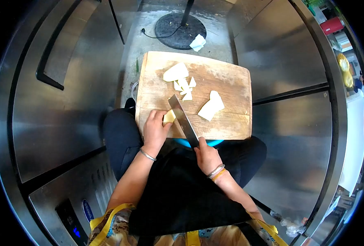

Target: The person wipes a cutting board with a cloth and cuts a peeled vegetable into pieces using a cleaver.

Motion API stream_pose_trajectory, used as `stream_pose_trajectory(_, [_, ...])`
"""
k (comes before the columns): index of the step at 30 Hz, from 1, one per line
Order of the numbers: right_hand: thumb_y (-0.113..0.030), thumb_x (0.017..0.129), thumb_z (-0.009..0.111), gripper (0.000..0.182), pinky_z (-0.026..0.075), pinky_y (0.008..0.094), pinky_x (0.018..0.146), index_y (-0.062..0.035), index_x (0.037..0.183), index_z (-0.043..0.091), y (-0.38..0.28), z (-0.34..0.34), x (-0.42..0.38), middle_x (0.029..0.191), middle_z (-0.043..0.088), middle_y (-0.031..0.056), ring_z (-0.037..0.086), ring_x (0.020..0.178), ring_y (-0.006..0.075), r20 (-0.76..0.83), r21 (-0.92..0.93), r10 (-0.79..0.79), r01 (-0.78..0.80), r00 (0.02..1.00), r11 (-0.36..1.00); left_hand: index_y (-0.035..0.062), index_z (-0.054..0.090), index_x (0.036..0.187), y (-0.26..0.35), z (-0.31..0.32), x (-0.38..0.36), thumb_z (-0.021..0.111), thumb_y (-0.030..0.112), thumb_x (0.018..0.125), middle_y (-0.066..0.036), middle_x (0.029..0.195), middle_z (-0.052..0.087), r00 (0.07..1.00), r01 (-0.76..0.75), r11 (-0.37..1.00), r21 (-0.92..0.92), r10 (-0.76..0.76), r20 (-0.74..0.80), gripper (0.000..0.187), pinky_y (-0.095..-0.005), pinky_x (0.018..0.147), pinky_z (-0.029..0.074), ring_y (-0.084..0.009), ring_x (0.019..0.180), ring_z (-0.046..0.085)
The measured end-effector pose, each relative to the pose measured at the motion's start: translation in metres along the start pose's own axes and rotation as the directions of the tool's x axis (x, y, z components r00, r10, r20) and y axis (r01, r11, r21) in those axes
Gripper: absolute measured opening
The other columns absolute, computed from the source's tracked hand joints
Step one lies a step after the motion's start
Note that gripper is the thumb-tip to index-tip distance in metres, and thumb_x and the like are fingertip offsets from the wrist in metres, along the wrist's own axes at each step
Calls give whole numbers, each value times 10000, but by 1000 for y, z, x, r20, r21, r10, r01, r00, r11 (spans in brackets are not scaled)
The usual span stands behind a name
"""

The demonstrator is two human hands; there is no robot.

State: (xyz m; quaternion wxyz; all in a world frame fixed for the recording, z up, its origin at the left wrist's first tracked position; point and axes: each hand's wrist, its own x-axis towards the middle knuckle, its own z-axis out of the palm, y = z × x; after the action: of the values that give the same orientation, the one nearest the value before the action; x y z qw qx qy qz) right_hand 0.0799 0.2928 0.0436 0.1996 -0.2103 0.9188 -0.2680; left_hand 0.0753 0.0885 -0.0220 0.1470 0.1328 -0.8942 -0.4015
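Observation:
My left hand grips a small pale yellow vegetable piece on the wooden cutting board. The vegetable looks like peeled potato. In my right hand is a kitchen knife, its fingers wrapped round the dark handle. The blade slants up and left, right beside the held piece. Farther up the board lies a large pale chunk, with several small cut pieces just below it. Two more large chunks rest right of the blade.
The board lies across my lap, with a blue rim showing under its near edge. Steel cabinet doors stand close on the left, more steel doors on the right. Beyond the board, a round black stand base and crumpled white paper are on the floor.

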Motion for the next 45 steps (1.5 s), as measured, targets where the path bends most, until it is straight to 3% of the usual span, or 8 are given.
stream_pose_trajectory(8, [-99, 889, 533, 186, 456, 538, 567, -36, 986, 388, -5, 5, 1, 659, 583, 252, 590, 664, 449, 33, -60, 24, -22, 999, 998, 42, 611, 988, 2, -2, 1, 759, 3, 657, -94, 905, 559, 1000, 13, 1000, 14, -13, 12, 364, -327, 625, 494, -213, 666, 578])
stream_pose_trajectory(12, [-102, 885, 528, 195, 475, 531, 594, -39, 1001, 384, -9, 8, 2, 788, 604, 264, 597, 701, 451, 80, -138, 68, -57, 994, 989, 37, 608, 991, 3, -2, 1, 763, 7, 649, -100, 907, 562, 999, 13, 999, 35, -14, 41, 377, -335, 629, 493, -226, 681, 587])
stream_pose_trajectory(14, [-62, 862, 514, 197, 498, 514, 620, -41, 1007, 383, -15, 5, 3, 885, 604, 261, 607, 730, 448, 114, -188, 101, -79, 988, 979, 27, 597, 973, 5, 0, 2, 764, 14, 637, -113, 911, 563, 998, 21, 995, 102, -26, 49, 375, -355, 653, 494, -267, 721, 589])
stream_pose_trajectory(23, [13, 790, 518, 277, 519, 489, 575, -46, 1031, 396, -22, -11, 7, 852, 597, 214, 624, 694, 420, 125, -301, 64, -23, 990, 953, 16, 574, 927, 13, -2, 5, 763, 57, 635, -130, 943, 576, 998, 40, 992, 120, -45, 40, 350, -408, 749, 484, -347, 893, 589])
stream_pose_trajectory(39, [16, 805, 493, 225, 527, 478, 574, -60, 994, 398, -17, -20, 14, 854, 603, 191, 631, 689, 409, 147, -355, 71, -14, 987, 935, 11, 588, 972, 14, -1, 7, 750, 71, 659, -134, 957, 592, 997, 45, 990, 131, -53, 53, 358, -402, 741, 484, -348, 893, 596])
stream_pose_trajectory(45, [22, 801, 492, 233, 527, 484, 590, -59, 994, 391, -13, -16, 23, 865, 604, 198, 630, 718, 412, 132, -317, 73, -28, 989, 948, 11, 604, 945, 12, 4, 15, 756, 80, 656, -135, 924, 595, 997, 77, 989, 127, -78, 4, 334, -405, 711, 486, -342, 825, 599])
